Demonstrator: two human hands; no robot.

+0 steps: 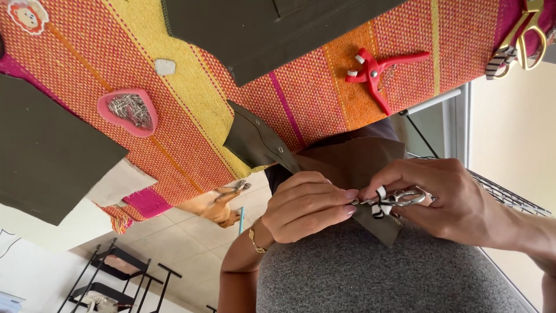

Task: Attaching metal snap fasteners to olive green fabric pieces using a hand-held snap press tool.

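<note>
The left hand [307, 206] pinched the edge of a dark olive fabric piece [347, 168], fingers [341, 200] clenched on it. Just beside them, the right hand [446, 197] grasped small silver scissors [399, 199] with a striped ribbon [380, 203], blades touching the fabric. Beyond the fingers, red pliers [376, 72] lay on the woven-covered counter [301, 98].

floor: pale tiles [174, 237] | wall: cream [512, 127] | furn: black metal rack [110, 278] | daylight

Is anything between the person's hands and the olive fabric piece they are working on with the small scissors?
Nothing visible. The left hand pinches the olive fabric piece directly, and the right hand holds the small scissors with a striped ribbon, tips at the fabric edge.
</note>
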